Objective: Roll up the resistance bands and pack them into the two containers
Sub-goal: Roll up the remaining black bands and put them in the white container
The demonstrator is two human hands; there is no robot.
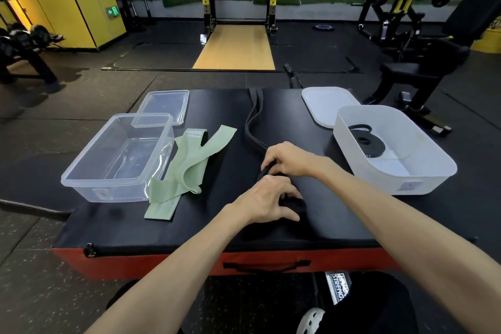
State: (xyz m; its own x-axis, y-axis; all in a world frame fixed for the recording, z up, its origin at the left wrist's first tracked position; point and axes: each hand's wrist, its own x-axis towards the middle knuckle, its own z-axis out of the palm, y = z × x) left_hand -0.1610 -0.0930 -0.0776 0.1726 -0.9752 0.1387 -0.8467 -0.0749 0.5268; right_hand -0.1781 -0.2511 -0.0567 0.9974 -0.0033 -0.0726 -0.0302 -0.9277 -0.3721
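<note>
– Black band [250, 127] status?
– Centre of the box [222, 106]. Doubled strip runs from the far edge toward the near side, with a bend midway. Near end is a small roll under the left hand [267, 198].
– Hands?
– Left: fingers curled over the roll, gripping it against the pad. Right hand [290, 159]: just beyond it, thumb and fingers pinching the strip where it feeds into the roll. Hands nearly touching.
– Tubs?
– Clear tub [81, 179] on the left side of the box, open. Clear lid [165, 103] flat behind it, its near corner overlapping the tub's far rim. White tub [379, 182] on the right side, open, with one black coil [368, 144] inside, toward its far left corner. White lid [325, 106] flat behind it, partly hidden by the tub.
– Green ones?
– Green bands [189, 168] unrolled, a loose crossed heap just right of the clear tub, touching its wall, between it and the black band. Count: cannot tell.
</note>
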